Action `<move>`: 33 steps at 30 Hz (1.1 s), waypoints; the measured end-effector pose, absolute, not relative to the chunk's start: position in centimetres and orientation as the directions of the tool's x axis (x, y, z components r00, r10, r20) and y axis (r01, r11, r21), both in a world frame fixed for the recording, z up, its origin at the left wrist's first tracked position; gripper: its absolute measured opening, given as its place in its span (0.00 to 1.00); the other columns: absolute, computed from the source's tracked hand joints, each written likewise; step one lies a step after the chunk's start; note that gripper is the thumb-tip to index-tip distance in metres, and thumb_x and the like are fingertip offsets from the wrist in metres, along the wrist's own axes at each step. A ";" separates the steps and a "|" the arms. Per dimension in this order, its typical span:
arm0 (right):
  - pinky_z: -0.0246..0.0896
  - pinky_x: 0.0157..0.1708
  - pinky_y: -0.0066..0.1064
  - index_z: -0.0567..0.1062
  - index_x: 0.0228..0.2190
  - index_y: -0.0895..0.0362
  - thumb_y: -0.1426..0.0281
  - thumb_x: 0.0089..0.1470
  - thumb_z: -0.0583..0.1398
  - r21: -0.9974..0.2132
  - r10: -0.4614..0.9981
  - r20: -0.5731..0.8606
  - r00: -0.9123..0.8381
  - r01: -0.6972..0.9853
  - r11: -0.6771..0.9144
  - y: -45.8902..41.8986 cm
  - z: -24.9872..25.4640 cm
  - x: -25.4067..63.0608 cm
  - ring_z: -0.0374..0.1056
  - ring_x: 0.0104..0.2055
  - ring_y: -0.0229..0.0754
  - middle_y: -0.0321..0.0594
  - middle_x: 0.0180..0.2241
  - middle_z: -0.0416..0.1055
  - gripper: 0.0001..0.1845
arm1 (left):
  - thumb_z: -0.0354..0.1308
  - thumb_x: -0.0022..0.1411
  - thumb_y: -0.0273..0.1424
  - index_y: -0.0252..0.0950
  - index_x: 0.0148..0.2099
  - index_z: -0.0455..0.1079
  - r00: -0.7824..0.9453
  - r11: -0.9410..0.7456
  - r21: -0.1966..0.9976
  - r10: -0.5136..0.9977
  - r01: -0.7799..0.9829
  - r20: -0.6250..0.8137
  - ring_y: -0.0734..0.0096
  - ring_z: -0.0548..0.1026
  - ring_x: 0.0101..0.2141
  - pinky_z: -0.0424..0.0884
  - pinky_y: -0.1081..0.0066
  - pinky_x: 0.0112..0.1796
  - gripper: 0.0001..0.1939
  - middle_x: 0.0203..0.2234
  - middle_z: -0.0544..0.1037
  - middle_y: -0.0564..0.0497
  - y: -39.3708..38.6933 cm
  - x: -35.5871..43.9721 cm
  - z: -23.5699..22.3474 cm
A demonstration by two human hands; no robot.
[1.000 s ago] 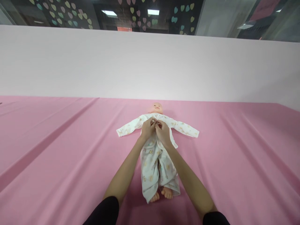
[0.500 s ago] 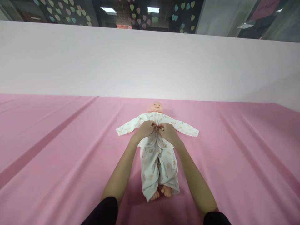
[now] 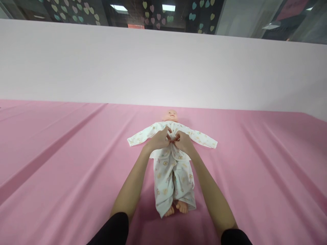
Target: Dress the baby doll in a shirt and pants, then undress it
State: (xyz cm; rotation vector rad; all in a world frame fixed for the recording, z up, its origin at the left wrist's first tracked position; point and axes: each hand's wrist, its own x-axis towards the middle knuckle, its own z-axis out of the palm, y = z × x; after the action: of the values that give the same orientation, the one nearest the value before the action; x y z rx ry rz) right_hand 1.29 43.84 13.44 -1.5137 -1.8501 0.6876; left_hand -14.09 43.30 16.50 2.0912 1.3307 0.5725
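A baby doll (image 3: 172,116) lies on its back, feet toward me, dressed in a white patterned jacket (image 3: 200,137) and matching trousers (image 3: 163,183). Both jacket sleeves stretch out to the sides. At the middle of the chest, my left hand (image 3: 160,139) pinches the left front edge of the jacket, its index finger lifted. My right hand (image 3: 183,141) pinches the opposite edge, fingertips nearly touching those of the left. Whatever fastener sits between the fingertips is hidden. Below the hands the jacket front falls open at its hem, over the trousers' waist.
A pink sheet (image 3: 76,163) with long creases covers the surface under the doll. Behind it rises a plain white wall (image 3: 153,68). Dark glass with heart-shaped paper notes (image 3: 152,20) runs along the top.
Both hands have shifted slightly down the jacket front. The left index finger has lifted away from the cloth, and the right fingers have curled more. The doll lies as before.
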 end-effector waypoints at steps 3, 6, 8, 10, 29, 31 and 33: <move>0.52 0.25 0.25 0.62 0.22 0.56 0.77 0.40 0.58 -0.705 0.981 0.181 -0.070 0.687 0.179 43.5 13.8 0.9 0.63 0.26 0.36 0.31 0.23 0.67 0.08 | 0.51 0.52 0.25 0.39 0.43 0.56 0.401 -0.336 0.701 0.913 0.629 0.078 0.70 0.72 0.29 0.64 0.73 0.27 0.15 0.32 0.75 0.53 43.3 -13.9 16.6; 0.54 0.28 0.26 0.66 0.26 0.56 0.80 0.41 0.55 -0.695 0.981 0.191 -0.035 0.701 0.160 42.7 14.9 0.7 0.66 0.30 0.37 0.33 0.27 0.71 0.08 | 0.51 0.52 0.25 0.39 0.42 0.57 0.389 -0.339 0.736 0.914 0.587 0.111 0.71 0.72 0.29 0.65 0.74 0.27 0.14 0.30 0.75 0.53 43.2 -13.7 16.8; 0.55 0.27 0.26 0.68 0.32 0.55 0.79 0.43 0.55 -0.748 0.988 0.125 -0.091 0.646 0.154 42.2 15.8 0.9 0.67 0.28 0.36 0.33 0.29 0.72 0.12 | 0.51 0.51 0.24 0.38 0.40 0.58 0.404 -0.350 0.764 0.906 0.541 0.129 0.71 0.73 0.30 0.66 0.74 0.28 0.12 0.29 0.74 0.53 43.2 -13.6 16.9; 0.57 0.27 0.26 0.68 0.37 0.54 0.76 0.46 0.55 -0.791 0.984 0.055 -0.167 0.595 0.145 41.9 16.5 1.4 0.67 0.26 0.35 0.34 0.32 0.73 0.14 | 0.51 0.51 0.24 0.38 0.38 0.58 0.421 -0.358 0.791 0.896 0.496 0.142 0.72 0.73 0.31 0.67 0.74 0.29 0.10 0.29 0.73 0.54 43.3 -13.6 17.0; 0.63 0.35 0.41 0.65 0.49 0.63 0.75 0.48 0.54 -0.386 0.767 0.036 0.641 0.716 -0.581 41.7 17.5 17.7 0.68 0.41 0.54 0.56 0.40 0.70 0.24 | 0.55 0.50 0.25 0.35 0.51 0.60 -0.743 0.152 0.777 0.448 0.611 0.497 0.70 0.72 0.28 0.68 0.68 0.34 0.24 0.29 0.75 0.53 43.1 -26.3 17.4; 0.61 0.40 0.48 0.66 0.48 0.67 0.73 0.49 0.55 -0.359 0.690 0.094 0.717 0.671 -0.649 41.5 17.5 20.0 0.65 0.46 0.60 0.63 0.43 0.68 0.23 | 0.56 0.52 0.28 0.35 0.55 0.56 -0.735 0.027 0.777 0.347 0.628 0.582 0.72 0.72 0.28 0.69 0.69 0.36 0.26 0.32 0.74 0.53 43.2 -27.4 17.8; 0.58 0.47 0.48 0.67 0.48 0.66 0.70 0.51 0.55 -0.477 0.770 0.211 0.603 0.751 -0.457 41.8 17.6 19.0 0.63 0.50 0.57 0.60 0.46 0.67 0.22 | 0.54 0.56 0.32 0.37 0.57 0.53 -0.631 -0.153 0.741 0.431 0.653 0.645 0.72 0.72 0.32 0.69 0.71 0.35 0.27 0.36 0.73 0.51 44.0 -25.5 17.6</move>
State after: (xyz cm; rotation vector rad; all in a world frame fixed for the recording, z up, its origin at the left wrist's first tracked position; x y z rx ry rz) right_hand 18.99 41.76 17.62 -2.2987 -1.2000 0.0468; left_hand -25.50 44.00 17.56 1.4003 2.1474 2.1064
